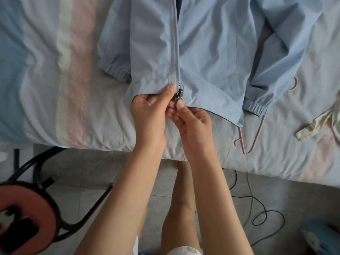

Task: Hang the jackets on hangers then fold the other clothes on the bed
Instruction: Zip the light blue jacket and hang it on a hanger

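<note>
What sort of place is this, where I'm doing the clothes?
Most likely a bedroom in a home: a bed with a striped pastel sheet, a light blue jacket spread on it, a pink hanger partly under its sleeve, and a tiled floor.

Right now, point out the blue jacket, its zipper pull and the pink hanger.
blue jacket point(211, 43), head view, front panel beside the zipper.
zipper pull point(180, 93), head view, dark metal slider at the hem.
pink hanger point(258, 131), head view, bare arm below the sleeve cuff.
</note>
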